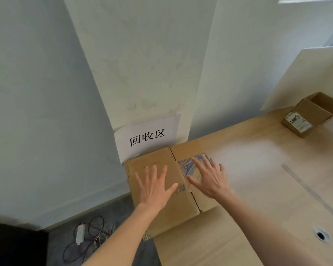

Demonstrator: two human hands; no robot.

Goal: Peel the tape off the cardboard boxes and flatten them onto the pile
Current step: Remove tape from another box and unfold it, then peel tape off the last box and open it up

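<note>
Two large cardboard sheets (258, 189) spread flat across the right of the scene, forming the pile. Resting on their far left corner, a flattened cardboard box (167, 208), blue print showing on its right panel. Behind it, against the white pillar (142, 64), a paper sign (147, 136) with black characters. Far right, a small open box (313, 114) with a label, standing on the pile. Pressed flat on the flattened box, left hand (154, 189) and right hand (210, 179), fingers straight and spread, holding nothing. Down on the dark floor at near left, a white power strip (80, 233) among tangled cables (96, 239).
</note>
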